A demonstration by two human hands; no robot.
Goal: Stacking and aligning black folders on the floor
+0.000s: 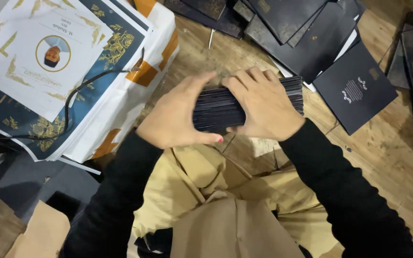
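A thick stack of black cards (216, 109) stands on edge on the wooden floor (383, 143), right in front of my lap. My left hand (178, 117) clasps the stack's left end, thumb along its near face and fingers over the top. My right hand (264, 107) lies over the top and right part of the stack, pressing it against the left hand. Both sleeves are black. Beyond my right hand the stack's edges (293, 91) show as thin dark lines.
Loose black cards and folders (354, 88) lie scattered at the back right. At the left sits a pile of white and dark blue printed sheets with gold flowers (44, 57) on a white and orange sack (130, 91), a black cable (72, 91) across it. Brown cardboard (41, 234) lies at the lower left.
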